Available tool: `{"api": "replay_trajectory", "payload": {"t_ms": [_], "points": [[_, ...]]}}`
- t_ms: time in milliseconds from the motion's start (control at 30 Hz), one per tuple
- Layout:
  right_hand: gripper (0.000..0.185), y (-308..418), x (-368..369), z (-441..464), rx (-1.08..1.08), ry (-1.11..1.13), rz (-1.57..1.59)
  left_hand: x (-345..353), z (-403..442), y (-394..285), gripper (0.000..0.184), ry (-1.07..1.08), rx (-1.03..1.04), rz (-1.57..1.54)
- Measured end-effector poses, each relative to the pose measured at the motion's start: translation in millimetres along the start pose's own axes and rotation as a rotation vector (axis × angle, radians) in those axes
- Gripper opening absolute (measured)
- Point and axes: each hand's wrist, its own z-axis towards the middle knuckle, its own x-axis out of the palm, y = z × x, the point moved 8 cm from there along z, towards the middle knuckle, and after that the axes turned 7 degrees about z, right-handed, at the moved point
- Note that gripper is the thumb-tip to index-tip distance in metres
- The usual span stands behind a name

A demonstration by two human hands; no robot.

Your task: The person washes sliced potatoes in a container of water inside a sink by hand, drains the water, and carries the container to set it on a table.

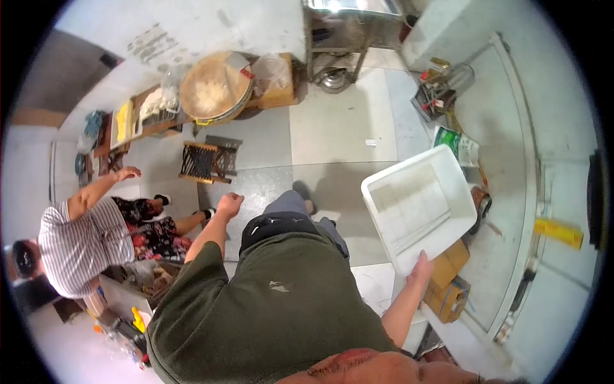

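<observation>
A large white rectangular tub (382,237) hangs at the right of the view, with some thin flat pieces or marks at its bottom that I cannot make out. My right hand (420,269) grips its near rim, fingers partly hidden by the wall. On the other side of my body, my left hand (231,204) is raised over the tiled floor with its fingers curled in and nothing visible in them. A small folding stool (199,162) with dark webbing stands beyond my left hand.
Another person (89,237) stands at the left, an arm stretched toward a long bench. On the bench rests a wide round basin (211,89) of pale powdery stuff. Cardboard boxes (448,301) lie by the right wall; a metal kettle (334,79) stands on the floor ahead.
</observation>
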Motion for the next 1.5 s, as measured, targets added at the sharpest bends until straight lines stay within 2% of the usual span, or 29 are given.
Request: {"api": "replay_trajectory", "payload": {"t_ms": [67, 133, 200, 267, 300, 367, 433, 500, 567, 633, 700, 767, 800, 867, 967, 1067, 1100, 1167, 1267, 1367, 1400, 1500], "points": [[0.044, 5.1, 39.8, 39.2, 0.040, 0.099, -0.074, 34.3, 6.0, 33.9, 0.047, 0.033, -0.045, -0.057], [0.044, 30.1, 108.2, 55.5, 0.015, 0.159, -0.060, 36.1, 22.2, 37.9, 0.046, -0.007, -0.083, -0.171], [0.044, 36.4, 137.8, 56.2, 0.044, 0.198, -0.119, 42.3, -1.3, 64.4, 0.044, 0.014, -0.197, -0.325], [0.043, 28.8, 207.7, 87.4, 0.052, 0.254, -0.130, 29.0, 17.6, 98.0, 0.043, -0.034, -0.227, -0.248], [0.040, 13.7, 230.0, 108.0, 0.109, 0.284, -0.177, 30.6, 14.3, 113.3, 0.042, -0.043, -0.248, -0.204], [0.037, 0.9, 288.6, 126.9, 0.155, 0.284, -0.245, 0.4, -9.2, 119.5, 0.040, -0.148, -0.386, -0.488], [0.040, -33.2, 351.6, 156.8, 0.221, 0.368, -0.192, -11.8, -21.8, 144.3, 0.040, -0.221, -0.448, -0.551], [0.040, -57.5, 407.8, 159.5, 0.311, 0.387, -0.197, -39.4, -56.0, 118.0, 0.038, -0.205, -0.520, -0.544], [0.040, -92.9, 458.2, 175.2, 0.305, 0.378, -0.316, -30.3, -81.4, 129.1, 0.035, -0.275, -0.534, -0.461], [0.040, -134.1, 501.7, 182.3, 0.355, 0.323, -0.444, 4.4, -114.8, 142.8, 0.032, -0.274, -0.679, -0.539], [0.042, -172.0, 551.6, 186.9, 0.441, 0.243, -0.588, 32.3, -145.3, 116.8, 0.034, -0.167, -0.773, -0.516], [0.042, -197.2, 613.7, 191.4, -0.138, 0.750, -1.609, 61.0, -170.5, 78.5, 0.036, -0.045, -0.856, -0.440], [0.042, -224.9, 654.1, 179.6, -0.562, 1.015, -2.048, 78.5, -177.9, 62.9, 0.037, 0.031, -0.851, -0.379], [0.034, -273.8, 702.3, 190.7, -0.489, 1.044, -1.944, 115.7, -190.6, 25.9, 0.038, 0.201, -0.839, -0.269], [0.025, -335.7, 727.1, 225.2, -0.287, 0.998, -1.827, 145.6, -187.2, -13.6, 0.038, 0.301, -0.940, -0.374], [0.029, -351.6, 755.6, 212.8, -0.478, 1.044, -1.658, 166.6, -183.3, -28.1, 0.038, 0.229, -0.993, -0.506], [0.028, -361.7, 755.2, 216.9, -0.036, 0.863, -1.167, 177.9, -185.3, -30.0, 0.038, 0.211, -1.009, -0.562], [0.028, -394.2, 749.0, 209.2, 0.699, 0.376, -0.143, 193.2, -189.4, -36.4, 0.038, 0.177, -1.079, -0.609], [0.035, -410.0, 754.4, 198.3, 0.921, 0.455, -0.537, 227.1, -198.9, -39.0, 0.037, 0.163, -1.148, -0.666], [0.035, -415.2, 769.1, 196.1, 0.976, 0.444, -0.514, 237.8, -202.5, -56.2, 0.037, 0.216, -1.147, -0.700], [0.031, -400.4, 782.3, 190.8, 0.877, 0.605, -0.471, 238.6, -200.3, -62.6, 0.037, 0.230, -1.131, -0.712], [0.025, -343.9, 804.0, 161.1, 0.629, 0.813, -0.674, 272.4, -225.1, -64.5, 0.038, 0.194, -1.114, -0.814]]}}
